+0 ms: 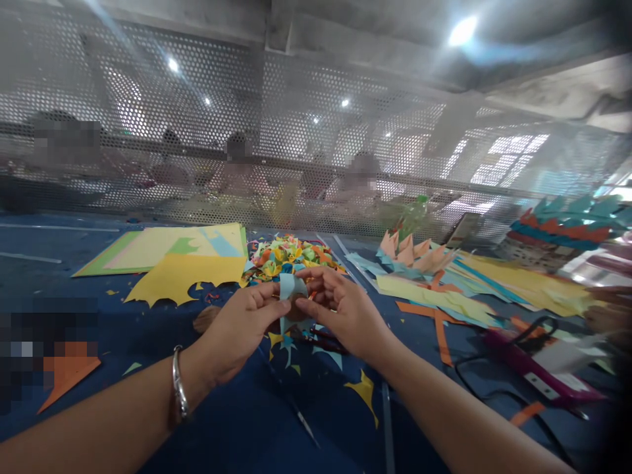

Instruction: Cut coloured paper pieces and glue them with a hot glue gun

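Both hands, left (237,329) and right (345,313), pinching small light-blue folded paper piece (291,288) between fingers, raised over blue surface (247,421) for folding.

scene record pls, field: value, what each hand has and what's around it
left hand: pinches the left edge of a light blue paper piece
right hand: grips the same piece from the right
wrist: metal bangle on left arm
surface: dark blue table
behind hands: pile of small folded coloured papers
left of pile: yellow paper sheets, one with a jagged cut edge
near the hands: yellow and blue paper scraps
right side: orange strips, pink tool with black cable
backdrop: perforated metal screen, people behind it
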The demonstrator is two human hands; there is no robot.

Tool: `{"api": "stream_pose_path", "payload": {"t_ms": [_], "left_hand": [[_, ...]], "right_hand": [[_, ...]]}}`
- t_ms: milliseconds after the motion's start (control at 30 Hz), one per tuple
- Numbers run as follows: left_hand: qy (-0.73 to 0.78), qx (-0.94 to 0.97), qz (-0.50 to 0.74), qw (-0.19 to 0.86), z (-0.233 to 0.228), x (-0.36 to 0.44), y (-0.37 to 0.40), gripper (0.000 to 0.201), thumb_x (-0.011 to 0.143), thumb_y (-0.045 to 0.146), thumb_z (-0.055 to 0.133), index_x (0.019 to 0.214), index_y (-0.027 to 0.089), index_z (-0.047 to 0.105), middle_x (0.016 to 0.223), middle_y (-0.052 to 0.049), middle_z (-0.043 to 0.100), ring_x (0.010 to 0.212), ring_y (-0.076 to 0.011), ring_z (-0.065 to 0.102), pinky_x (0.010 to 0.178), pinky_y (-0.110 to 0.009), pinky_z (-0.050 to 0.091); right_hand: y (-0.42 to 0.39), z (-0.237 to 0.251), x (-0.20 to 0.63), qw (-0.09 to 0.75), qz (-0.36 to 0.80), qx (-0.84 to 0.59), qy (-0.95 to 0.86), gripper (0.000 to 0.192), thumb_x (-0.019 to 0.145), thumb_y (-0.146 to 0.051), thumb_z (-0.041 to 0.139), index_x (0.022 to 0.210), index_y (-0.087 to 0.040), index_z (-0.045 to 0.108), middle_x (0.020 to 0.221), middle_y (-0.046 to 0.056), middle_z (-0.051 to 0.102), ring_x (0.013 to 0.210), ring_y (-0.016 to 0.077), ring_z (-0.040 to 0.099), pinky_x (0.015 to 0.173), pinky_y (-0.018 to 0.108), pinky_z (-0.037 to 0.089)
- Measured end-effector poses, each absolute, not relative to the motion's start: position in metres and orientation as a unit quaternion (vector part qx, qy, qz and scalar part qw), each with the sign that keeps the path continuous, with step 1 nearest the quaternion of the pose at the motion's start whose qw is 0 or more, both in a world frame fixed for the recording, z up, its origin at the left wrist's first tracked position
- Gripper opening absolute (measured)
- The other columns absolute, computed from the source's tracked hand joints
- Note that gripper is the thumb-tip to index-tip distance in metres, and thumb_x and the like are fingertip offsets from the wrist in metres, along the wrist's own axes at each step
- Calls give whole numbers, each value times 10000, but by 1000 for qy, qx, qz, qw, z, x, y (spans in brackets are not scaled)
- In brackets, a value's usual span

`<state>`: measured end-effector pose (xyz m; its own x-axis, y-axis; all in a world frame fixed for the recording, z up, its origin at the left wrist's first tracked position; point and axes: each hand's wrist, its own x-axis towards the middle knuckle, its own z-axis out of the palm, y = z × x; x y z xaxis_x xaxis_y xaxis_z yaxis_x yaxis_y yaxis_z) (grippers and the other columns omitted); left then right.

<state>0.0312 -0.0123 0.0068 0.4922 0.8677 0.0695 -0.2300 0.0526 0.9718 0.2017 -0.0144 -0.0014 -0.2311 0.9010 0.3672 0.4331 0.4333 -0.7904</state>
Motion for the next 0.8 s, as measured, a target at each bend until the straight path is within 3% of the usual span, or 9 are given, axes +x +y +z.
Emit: {"api": "stream_pose_path", "payload": {"t_ms": [100,233,400,600,700,800], "left_hand": [[292,556,413,659,7,30,-11,149,756,262,631,878,222,707,801,-34,703,735,-162,615,718,-285,441],[301,556,437,640,10,29,-9,140,741,263,640,855,210,702,818,-46,705,744,-165,619,725,-292,457],[289,536,488,626,11,32,-11,225,734,260,645,953,221,671,931,-60,704,855,-199,637,779,-328,485],[274,525,474,651,3,37,-14,214,750,241,645,962,227,670,950,-44,699,912,-191,626,795,-301,481],[280,515,452,672,1,35,-11,166,782,253,606,923,215,687,898,-46,706,851,-185,638,774,-307,482],[294,505,434,686,1,31,-8,161,800,270,585,895,205,698,851,-47,711,766,-169,642,744,-301,479]], "right_hand": [[-18,0,203,410,210,-454,-762,319,818,-228,599,1131,-242,539,871,12,595,682,129,551,626,281,494],[-23,4,204,399,126,-435,-797,315,818,-228,607,1128,-269,566,1010,50,555,756,147,559,623,281,501],[-24,7,200,398,39,-454,-796,312,785,-304,663,1073,-230,568,1003,71,538,786,184,557,705,362,497],[-22,3,199,383,4,-455,-804,273,794,-251,634,1043,-208,530,934,60,556,775,188,553,688,352,485],[-23,2,200,372,5,-457,-808,284,790,-226,618,1056,-210,522,900,49,560,732,175,546,671,338,480],[-24,3,200,366,0,-447,-816,300,784,-197,598,1072,-217,518,948,56,565,810,193,556,720,354,480]]}}
